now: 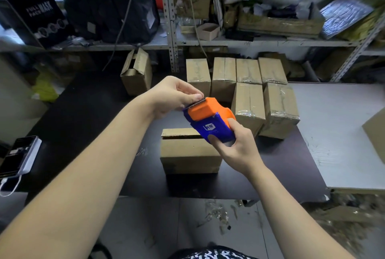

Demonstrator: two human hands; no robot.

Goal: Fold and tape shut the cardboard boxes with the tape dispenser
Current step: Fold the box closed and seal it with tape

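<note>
2 hands hold the orange-and-blue plastic tape dispenser (pixel 210 121) over the brown cardboard box (pixel 189 152) on the dark tabletop (pixel 93 112): right hand (pixel 235 148) has its fingers clamped round the body, left hand (pixel 173 96) pinches the toothed edge. Likely light and rigid, sharp there.

Two hands work over the bench (pixel 83 112): one left hand (pixel 173 96) and one right hand (pixel 235 144), with one tape dispenser (pixel 210 122) between them. There are nine cardboard boxes in all:

- one untaped box (pixel 190 152) nearest
- six taped boxes (pixel 248 108) far right, four in the far row and two nearer
- one open box (pixel 136 71) far left
- one cut-off box (pixel 376 133) at the right edge

One phone (pixel 20 154) lies at the near left.
</note>
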